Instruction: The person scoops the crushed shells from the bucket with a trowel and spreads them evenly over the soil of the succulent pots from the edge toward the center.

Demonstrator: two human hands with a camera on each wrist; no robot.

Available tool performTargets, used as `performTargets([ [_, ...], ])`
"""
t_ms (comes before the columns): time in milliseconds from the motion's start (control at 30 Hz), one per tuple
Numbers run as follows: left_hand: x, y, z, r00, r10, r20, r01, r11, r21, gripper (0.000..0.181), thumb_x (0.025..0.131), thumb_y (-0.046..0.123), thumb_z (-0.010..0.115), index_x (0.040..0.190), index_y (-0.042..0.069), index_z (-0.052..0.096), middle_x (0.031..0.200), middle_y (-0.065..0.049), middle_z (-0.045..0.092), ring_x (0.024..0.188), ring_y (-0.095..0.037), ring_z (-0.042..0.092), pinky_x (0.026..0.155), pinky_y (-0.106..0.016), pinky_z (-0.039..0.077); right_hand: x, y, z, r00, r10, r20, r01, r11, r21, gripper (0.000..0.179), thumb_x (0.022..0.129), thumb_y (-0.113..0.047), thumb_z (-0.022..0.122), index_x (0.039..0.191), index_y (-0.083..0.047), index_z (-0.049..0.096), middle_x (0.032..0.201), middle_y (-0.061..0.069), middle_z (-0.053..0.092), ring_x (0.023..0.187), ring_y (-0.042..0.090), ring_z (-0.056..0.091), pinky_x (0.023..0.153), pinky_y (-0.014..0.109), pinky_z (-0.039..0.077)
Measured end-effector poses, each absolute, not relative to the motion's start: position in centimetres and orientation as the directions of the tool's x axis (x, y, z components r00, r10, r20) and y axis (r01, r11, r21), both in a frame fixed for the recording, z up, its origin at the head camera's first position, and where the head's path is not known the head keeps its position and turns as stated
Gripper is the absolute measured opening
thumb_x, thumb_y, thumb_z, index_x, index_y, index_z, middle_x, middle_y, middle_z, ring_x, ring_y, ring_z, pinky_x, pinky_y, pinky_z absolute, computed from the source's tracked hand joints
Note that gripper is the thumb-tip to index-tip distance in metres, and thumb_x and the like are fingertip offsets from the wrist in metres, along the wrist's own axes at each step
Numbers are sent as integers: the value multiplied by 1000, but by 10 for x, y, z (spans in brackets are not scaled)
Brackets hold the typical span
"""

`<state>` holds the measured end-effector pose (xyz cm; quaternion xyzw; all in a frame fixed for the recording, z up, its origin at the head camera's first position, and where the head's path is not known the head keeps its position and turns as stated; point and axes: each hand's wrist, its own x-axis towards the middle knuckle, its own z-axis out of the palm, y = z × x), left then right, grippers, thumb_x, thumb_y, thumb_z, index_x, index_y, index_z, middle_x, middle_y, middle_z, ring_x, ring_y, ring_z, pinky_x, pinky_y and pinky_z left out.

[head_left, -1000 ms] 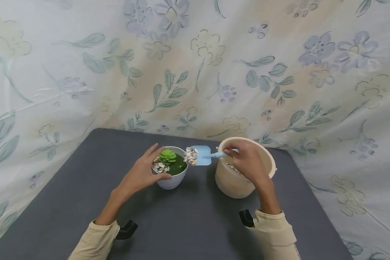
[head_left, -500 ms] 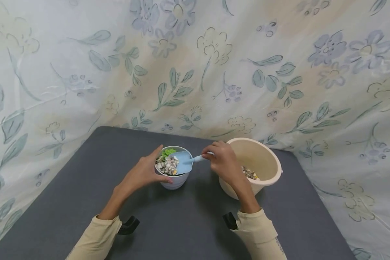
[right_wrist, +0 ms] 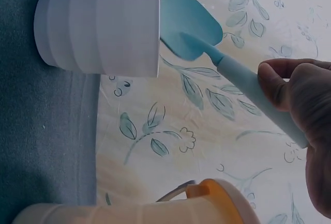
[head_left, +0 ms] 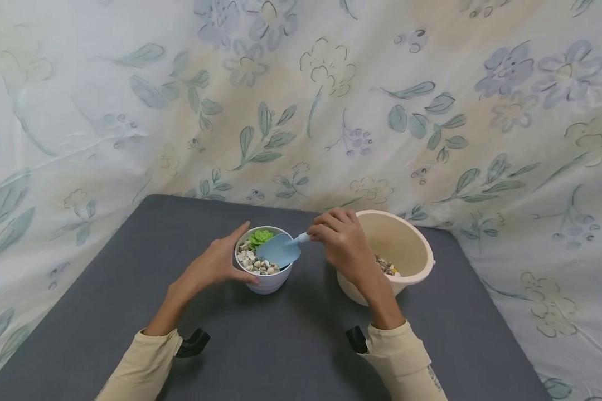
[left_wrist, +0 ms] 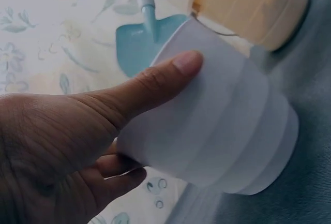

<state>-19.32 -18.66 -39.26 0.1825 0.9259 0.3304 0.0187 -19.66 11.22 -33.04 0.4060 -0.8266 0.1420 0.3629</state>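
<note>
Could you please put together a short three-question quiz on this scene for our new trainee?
1. Multiple choice: what does the right hand hold?
(a) the cream bucket
(b) the light blue trowel
(c) the edge of the dark table

2. True or false: the left hand holds the white pot.

3. Short answer: besides the trowel's blade, what shows inside the white pot next to the green plant?

Key:
1. b
2. True
3. Small pale pebbles or shells; they are too small to tell exactly which.
</note>
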Motion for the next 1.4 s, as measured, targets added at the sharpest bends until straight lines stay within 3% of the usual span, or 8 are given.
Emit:
performTargets([
  [233, -198, -195, -388, -878, 466, 109, 435, 683, 586, 131, 69, 42, 99, 166, 2, 21, 166, -27, 38, 146, -49, 48, 110, -64, 47, -192, 120, -333, -311, -545, 779, -796, 597, 99, 11, 84, 3, 84, 88, -6, 81, 95, 8, 77, 97, 28, 63, 92, 44, 49],
  [467, -208, -199, -386, -812, 579, 70, 489, 610, 624, 129, 71, 42, 97, 168, 7, 20, 167, -24, 37, 149, -49, 43, 112, -66, 44, -185, 139, -335, -309, -484, 819, -794, 605, 57, 14, 85, 8, 80, 89, -5, 80, 95, 11, 76, 96, 30, 62, 91, 46, 47],
  [667, -199, -195, -394, -810, 569, 143, 511, 565, 647, 135, 69, 35, 99, 169, 9, 12, 173, -23, 22, 156, -49, 31, 117, -69, 38, -180, 166, -336, -274, -428, 862, -768, 636, 72, 13, 80, 5, 85, 88, -4, 80, 91, 11, 76, 93, 31, 63, 84, 45, 44],
  [800, -183, -183, -404, -868, 462, 179, 449, 579, 681, 143, 69, 42, 97, 170, 17, -1, 176, -21, 14, 158, -51, 25, 118, -71, 35, -173, 195, -332, -293, -345, 892, -737, 675, 19, 13, 79, 9, 83, 89, 0, 79, 91, 15, 75, 90, 34, 61, 84, 46, 40],
  [1000, -180, -178, -406, -918, 358, 171, 369, 612, 699, 147, 69, 44, 98, 170, 23, -6, 167, -31, 31, 150, -55, 38, 110, -73, 41, -163, 236, -328, -321, -239, 916, -679, 732, -47, 13, 79, 15, 80, 88, 5, 78, 91, 21, 75, 91, 39, 58, 87, 43, 35],
  [1133, -196, -187, -404, -894, 422, 152, 399, 591, 702, 145, 70, 37, 99, 170, 20, -4, 161, -34, 38, 143, -55, 46, 106, -69, 46, -157, 255, -326, -330, -202, 922, -660, 747, -73, 15, 78, 16, 81, 88, 5, 78, 91, 21, 76, 91, 40, 58, 91, 34, 33],
  [1233, -210, -192, -401, -854, 502, 136, 429, 532, 730, 140, 72, 34, 98, 170, 22, -1, 163, -32, 35, 144, -55, 46, 108, -68, 47, -153, 268, -324, -345, -173, 922, -636, 766, -95, 15, 79, 16, 80, 89, 5, 78, 90, 21, 75, 91, 40, 58, 94, 30, 32],
  [1400, -211, -199, -389, -806, 578, 130, 482, 513, 710, 140, 70, 38, 98, 171, 25, 1, 172, -27, 19, 152, -58, 30, 110, -74, 40, -154, 279, -321, -415, -137, 900, -558, 819, -132, 14, 81, 13, 80, 92, 4, 79, 91, 20, 75, 92, 38, 58, 94, 42, 35],
])
